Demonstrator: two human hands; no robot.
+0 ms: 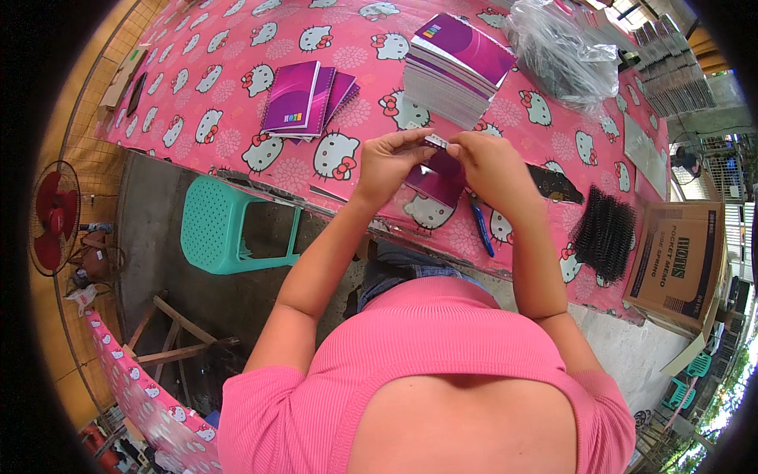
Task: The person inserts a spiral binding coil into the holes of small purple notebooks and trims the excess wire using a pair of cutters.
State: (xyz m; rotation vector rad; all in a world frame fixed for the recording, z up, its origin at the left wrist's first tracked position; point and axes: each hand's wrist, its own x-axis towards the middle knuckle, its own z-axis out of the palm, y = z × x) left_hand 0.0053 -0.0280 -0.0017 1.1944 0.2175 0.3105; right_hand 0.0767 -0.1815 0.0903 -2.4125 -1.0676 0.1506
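Both my hands are closed on a small purple notebook at the near edge of the table. My left hand pinches its top left part. My right hand grips the top right part, so the fingers hide much of the upper edge. A pale edge shows between my fingertips; I cannot tell whether a coil is in it. Just below my right hand lies a blue pen. To the right are a dark flat piece and a pile of black spiral binding coils.
Beyond my hands stands a tall stack of purple notebook sets. Several spiral notebooks lie at left, and a clear plastic bag at back right. A cardboard box is at right. A green stool stands beside the table.
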